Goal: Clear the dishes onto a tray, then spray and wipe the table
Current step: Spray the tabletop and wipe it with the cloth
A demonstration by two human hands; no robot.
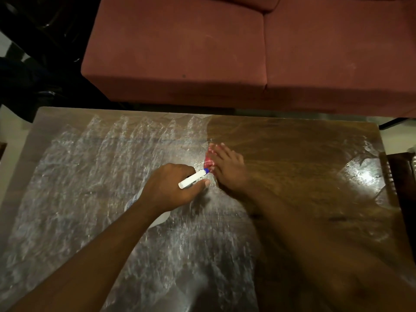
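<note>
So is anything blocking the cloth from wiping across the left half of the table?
Only the left hand holding the spray bottle, just near-left of the cloth under the right hand; nothing else visible on the table.

A dim room seen from above. A wooden table [292, 154] fills the lower half, its brown top shiny, with a bright patch of reflected light [364, 174] toward 3 o'clock. Beyond its far edge, at 12 o'clock, stands a rust-red fabric sofa [180, 52] with two seat cushions meeting at a seam right of centre. Pale floor [11, 122] shows in small strips at 9 o'clock. Black, glossy shapes [40, 64] crowd the corner at 10 o'clock, too dark to identify. At 3 o'clock, just beside the table, is a dark wooden piece of furniture [403, 176].
</note>
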